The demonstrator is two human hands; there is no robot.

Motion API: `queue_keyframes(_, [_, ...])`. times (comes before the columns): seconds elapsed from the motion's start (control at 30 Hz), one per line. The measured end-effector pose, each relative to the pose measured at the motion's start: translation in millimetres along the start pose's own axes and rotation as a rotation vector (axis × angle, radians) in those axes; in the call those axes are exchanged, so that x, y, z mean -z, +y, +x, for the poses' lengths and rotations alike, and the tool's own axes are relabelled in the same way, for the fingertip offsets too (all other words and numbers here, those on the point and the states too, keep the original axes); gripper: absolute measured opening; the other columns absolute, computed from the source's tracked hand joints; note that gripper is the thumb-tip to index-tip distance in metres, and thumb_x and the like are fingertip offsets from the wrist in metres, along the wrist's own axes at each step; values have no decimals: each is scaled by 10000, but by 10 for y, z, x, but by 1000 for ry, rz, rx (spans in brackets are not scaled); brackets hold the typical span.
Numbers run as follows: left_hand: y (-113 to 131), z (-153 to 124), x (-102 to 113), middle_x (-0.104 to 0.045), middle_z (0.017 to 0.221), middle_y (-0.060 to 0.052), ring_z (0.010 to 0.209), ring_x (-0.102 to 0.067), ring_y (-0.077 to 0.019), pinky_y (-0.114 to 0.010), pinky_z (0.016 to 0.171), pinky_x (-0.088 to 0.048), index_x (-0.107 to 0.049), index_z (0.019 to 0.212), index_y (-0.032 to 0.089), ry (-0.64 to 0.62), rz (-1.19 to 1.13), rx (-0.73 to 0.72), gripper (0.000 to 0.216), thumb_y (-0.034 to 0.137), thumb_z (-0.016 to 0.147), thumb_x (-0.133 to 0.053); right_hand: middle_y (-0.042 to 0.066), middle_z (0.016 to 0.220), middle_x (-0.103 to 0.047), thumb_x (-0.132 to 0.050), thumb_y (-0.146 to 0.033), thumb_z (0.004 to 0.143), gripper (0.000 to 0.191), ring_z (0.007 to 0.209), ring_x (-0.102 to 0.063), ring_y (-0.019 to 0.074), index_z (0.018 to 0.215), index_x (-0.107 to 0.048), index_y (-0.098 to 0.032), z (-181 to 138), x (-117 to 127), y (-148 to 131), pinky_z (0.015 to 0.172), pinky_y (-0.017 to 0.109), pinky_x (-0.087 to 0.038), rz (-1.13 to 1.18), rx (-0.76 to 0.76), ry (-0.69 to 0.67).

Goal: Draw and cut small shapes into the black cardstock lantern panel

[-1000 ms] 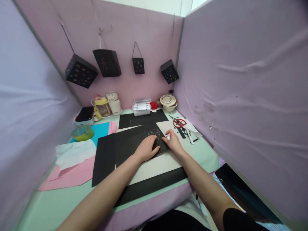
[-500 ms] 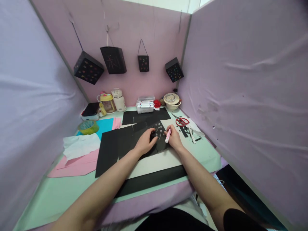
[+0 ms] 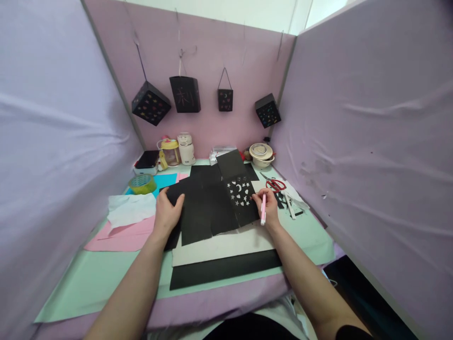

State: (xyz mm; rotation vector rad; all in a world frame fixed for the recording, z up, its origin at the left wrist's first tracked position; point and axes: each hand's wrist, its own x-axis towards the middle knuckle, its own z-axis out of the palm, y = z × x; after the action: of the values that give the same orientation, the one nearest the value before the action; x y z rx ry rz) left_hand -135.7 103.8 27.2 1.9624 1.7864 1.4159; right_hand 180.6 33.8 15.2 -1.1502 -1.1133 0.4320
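A black card sheet (image 3: 198,208) with fold lines is raised off the work surface, and its far flap (image 3: 231,163) tilts up. Star, heart and moon cut-outs (image 3: 240,191) show white in its right panel. My left hand (image 3: 166,210) grips the sheet's left edge, thumb on top and fingers partly hidden behind it. At the right edge, my right hand (image 3: 268,208) pinches the card near the cut-outs. It also holds a slim pink-and-white craft knife (image 3: 263,210) upright between the fingers, the blade not visible.
Under the sheet lie a pale board (image 3: 212,250) and a black strip (image 3: 226,268). Red-handled scissors (image 3: 275,185), a white cutter (image 3: 289,205) and black scraps are on the right. Pink paper (image 3: 122,236) and a tape roll (image 3: 142,184) lie left. Black lanterns (image 3: 185,95) hang behind.
My left hand has moved from beside the cut-outs to the sheet's left edge and taken hold of it. The sheet has been lifted and its far flap rises. The view has shifted left.
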Motion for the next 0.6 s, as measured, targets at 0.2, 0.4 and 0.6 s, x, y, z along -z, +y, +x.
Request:
queue_keyframes(0.2, [183,-90,-20,-473,1340,-168,1304,-418,-316,-486,1115,-335,-401,1349,132,-44,35,-124,627,467,846,-571,-40,743,-495,-628,-386,797,246,706,-575,173,876,-437,-252,7,47,-38,720,333,-472,51,-56,-20])
queue_keyframes(0.4, [175,-116,-48,-488,1336,-166,1310,-419,-325,-497,1104,-347,-418,1333,149,-111,76,-136,601,454,838,-567,-36,729,-517,-647,-371,794,238,703,-561,174,871,-457,-250,-11,74,-48,710,325,-464,37,-67,-57])
queue_keyframes(0.6, [24,-91,-84,-451,1384,-231,1347,-384,-370,-538,1083,-359,-370,1387,85,-176,172,7,711,477,826,-564,-31,766,-495,-652,-331,805,189,689,-489,153,852,-493,-240,-44,80,-54,685,298,-419,12,-12,-51])
